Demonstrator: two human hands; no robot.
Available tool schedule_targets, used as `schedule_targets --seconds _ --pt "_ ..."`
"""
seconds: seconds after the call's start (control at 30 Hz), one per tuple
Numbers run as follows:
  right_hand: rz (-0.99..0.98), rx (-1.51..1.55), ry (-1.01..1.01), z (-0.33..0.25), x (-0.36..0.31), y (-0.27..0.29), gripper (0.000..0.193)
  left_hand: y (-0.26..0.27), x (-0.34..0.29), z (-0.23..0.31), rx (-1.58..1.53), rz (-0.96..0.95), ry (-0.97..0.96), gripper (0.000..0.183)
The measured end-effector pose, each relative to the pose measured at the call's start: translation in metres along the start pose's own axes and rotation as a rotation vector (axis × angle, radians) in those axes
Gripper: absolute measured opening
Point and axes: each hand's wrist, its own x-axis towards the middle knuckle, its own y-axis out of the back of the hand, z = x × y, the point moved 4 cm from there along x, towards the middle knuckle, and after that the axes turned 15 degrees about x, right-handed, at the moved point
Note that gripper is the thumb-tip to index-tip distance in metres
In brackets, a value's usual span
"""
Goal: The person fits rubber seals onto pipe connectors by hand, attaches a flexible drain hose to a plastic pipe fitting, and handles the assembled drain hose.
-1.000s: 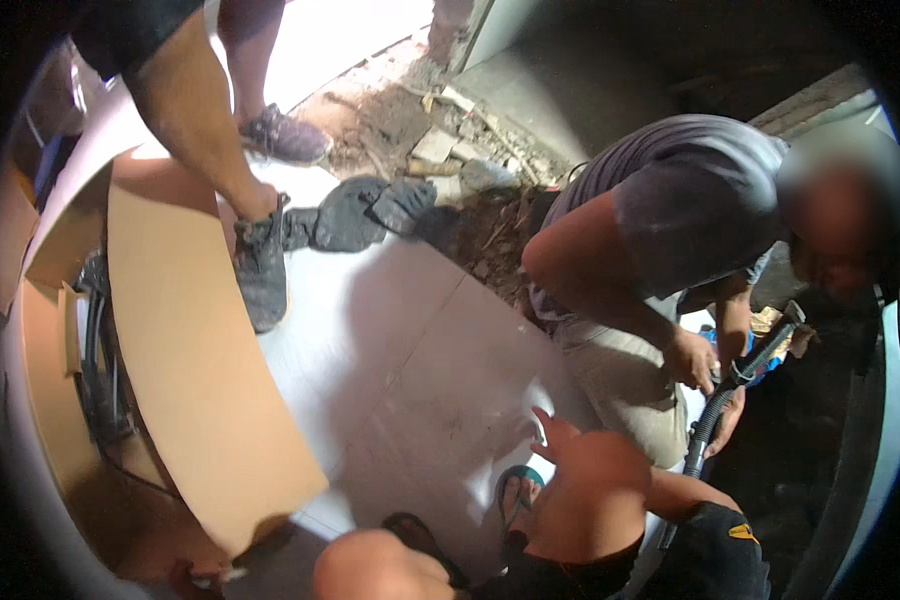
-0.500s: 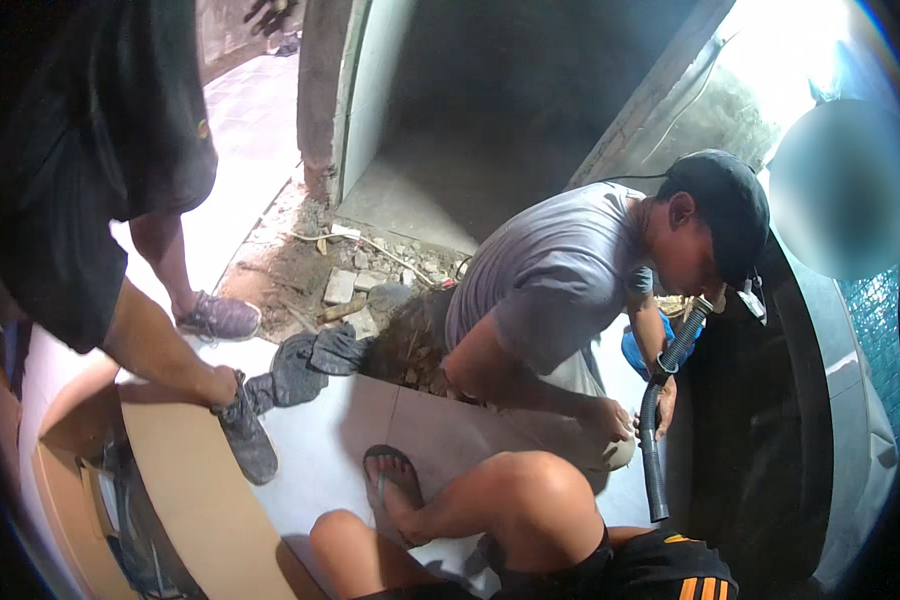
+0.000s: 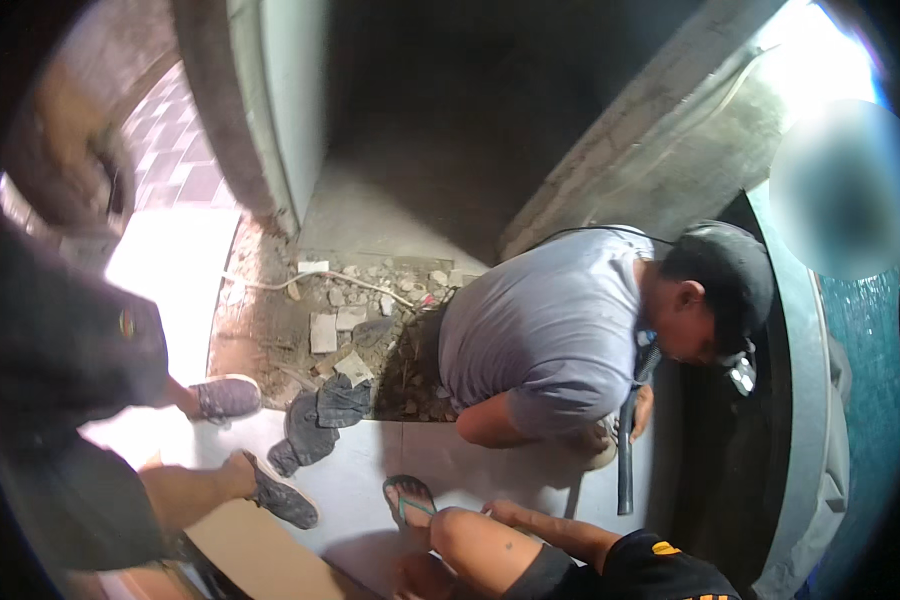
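My right arm comes from a black sleeve at the lower right. My right hand (image 3: 502, 511) lies beside my bent knee (image 3: 460, 535); its fingers are small and partly hidden, and nothing shows in it. My left hand is not visible. My foot (image 3: 410, 496) wears a dark flip-flop on pale tile. Ahead on the right, a person in a grey shirt (image 3: 540, 330) and dark cap (image 3: 725, 265) crouches with head bent. That person's hand (image 3: 642, 410) holds a grey ribbed hose (image 3: 626, 465), its lower end hanging down and its upper part mostly behind the shoulder.
Another person in dark clothes stands at the left, in dusty shoes (image 3: 287, 500). Dark crumpled cloth (image 3: 320, 420) lies beside broken rubble (image 3: 345, 320) in a doorway. A tan board (image 3: 260, 555) is at the lower left. Teal sheeting (image 3: 870, 350) hangs at the right.
My view has shifted, and my right forearm and hand now show beside the knee. The crouching person has bent lower, and the hose's upper end has dropped from near the face.
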Motion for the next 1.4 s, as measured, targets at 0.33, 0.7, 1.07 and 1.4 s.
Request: schedule_targets --seconds 0.33,0.7,1.07,1.4 --pt "0.617 0.306 -0.356 -0.053 -0.217 0.047 0.041 0.081 -0.039 -0.011 0.361 -0.500 -0.045 0.076" --pt "1.326 0.256 -0.708 0.017 -0.348 0.123 0.057 0.088 -0.135 -0.055 0.457 -0.869 -0.037 0.082" --pt "1.182 0.368 -0.843 0.053 -0.240 0.233 0.079 0.086 -0.127 -0.021 0.453 -0.757 0.183 0.092" --pt "1.108 0.318 -0.899 0.093 -0.207 0.241 0.097 0.056 -0.142 -0.031 0.526 -0.713 0.259 0.091"
